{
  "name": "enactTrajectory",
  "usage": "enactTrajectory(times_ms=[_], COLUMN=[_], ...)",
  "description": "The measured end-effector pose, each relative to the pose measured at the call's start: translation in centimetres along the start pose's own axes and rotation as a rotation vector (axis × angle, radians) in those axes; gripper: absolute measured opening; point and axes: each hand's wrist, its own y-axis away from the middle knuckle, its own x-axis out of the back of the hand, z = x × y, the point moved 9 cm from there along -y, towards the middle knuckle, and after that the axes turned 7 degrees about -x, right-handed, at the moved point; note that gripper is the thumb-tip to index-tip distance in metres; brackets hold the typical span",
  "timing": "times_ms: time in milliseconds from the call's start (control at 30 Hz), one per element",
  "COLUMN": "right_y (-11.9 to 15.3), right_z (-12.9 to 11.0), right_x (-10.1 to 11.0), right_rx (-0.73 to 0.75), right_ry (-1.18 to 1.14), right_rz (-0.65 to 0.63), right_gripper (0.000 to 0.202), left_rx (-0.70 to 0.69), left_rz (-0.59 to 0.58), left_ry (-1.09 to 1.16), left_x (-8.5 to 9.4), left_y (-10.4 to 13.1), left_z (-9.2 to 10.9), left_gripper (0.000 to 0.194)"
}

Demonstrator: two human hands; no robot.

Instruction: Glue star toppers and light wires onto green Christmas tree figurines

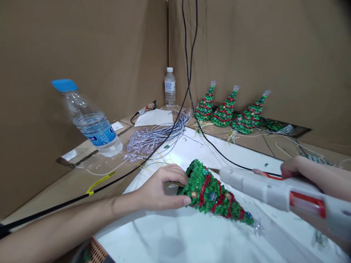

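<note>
My left hand (161,188) grips the base of a small green Christmas tree (211,193) that lies on its side over the white board. Red garlands and small baubles cover the tree, and its clear star tip points to the lower right. In my right hand (304,171) is a white and orange hot glue gun (255,186). Its nozzle points left, close to the tree's upper side near the base; I cannot tell whether they touch. The glue gun's body hides part of my right hand.
Three decorated trees (225,109) stand at the back right. Wired clear ornaments (142,140) lie bunched behind my left hand. A large water bottle (95,124) stands at left, a smaller bottle (170,87) in the corner. Black cables (189,73) hang across the middle; cardboard walls (82,44) enclose the table.
</note>
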Motion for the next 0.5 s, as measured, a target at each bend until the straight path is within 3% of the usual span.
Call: enactTrajectory(times_ms=[200,333,400,500], right_y=[-0.4,0.9,1.8,3.1], right_z=[2.0,3.7,4.4,5.6], right_x=[-0.2,-0.9,-2.2,-5.2], right_rx=[0.195,0.134,0.082,0.020], right_ry=[0.121,0.269,0.309,0.349], right_rz=[0.061,0.107,0.029,-0.187], right_gripper=[0.019,0.020,0.015,0.012], left_rx=[0.033,0.055,0.066,0.077], left_rz=[-0.004,-0.014,-0.011,-0.004], left_ry=[0.003,-0.015,-0.028,-0.032], left_x=[0.1,0.1,0.2,0.3], left_y=[0.2,0.2,0.3,0.3], left_z=[-0.1,-0.2,-0.1,-0.1], left_gripper=[0.022,0.022,0.024,0.028])
